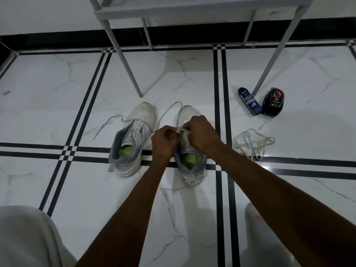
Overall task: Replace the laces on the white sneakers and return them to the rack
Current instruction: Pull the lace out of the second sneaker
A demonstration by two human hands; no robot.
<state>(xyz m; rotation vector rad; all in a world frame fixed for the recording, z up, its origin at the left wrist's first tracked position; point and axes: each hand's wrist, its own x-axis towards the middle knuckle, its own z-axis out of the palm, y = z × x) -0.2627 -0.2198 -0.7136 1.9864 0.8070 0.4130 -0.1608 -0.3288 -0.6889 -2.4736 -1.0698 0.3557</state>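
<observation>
White lace (pixel 181 130) pinched between the left hand (pixel 163 140) and right hand (pixel 202 132) over the right sneaker (pixel 189 162) mid-floor, left sneaker (pixel 133 139) barely threaded, loose laces (pixel 252 143) heaped rightward, rack (pixel 192 12) far off — roughly halfway, I'd say.

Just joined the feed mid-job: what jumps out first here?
Both hands, left hand and right hand, pinch a white lace over the right sneaker at centre. The left sneaker sits beside it with lace ends trailing. A loose lace pile lies right, below two shoe-care bottles.
</observation>
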